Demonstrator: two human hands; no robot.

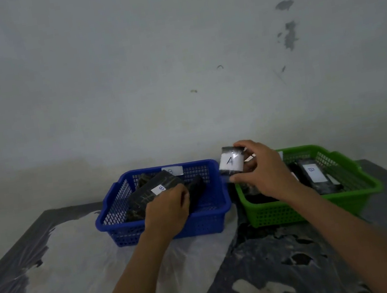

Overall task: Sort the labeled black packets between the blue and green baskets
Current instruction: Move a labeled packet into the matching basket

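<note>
A blue basket (113, 220) stands left of a green basket (366, 185) on the table. My left hand (168, 209) reaches into the blue basket and grips a black packet (149, 195) with a white label marked B, tilted up against other packets. My right hand (264, 174) holds a small black packet (231, 162) with a white label marked A in the air between the two baskets. In the green basket lies a black packet (318, 174) labeled B. A white tag marked B (172, 171) sits on the blue basket's back wall.
The table (69, 280) is dark with a crinkled clear plastic sheet over its left and middle. A grey wall (175, 73) rises right behind the baskets. Table edges run diagonally at far left and far right.
</note>
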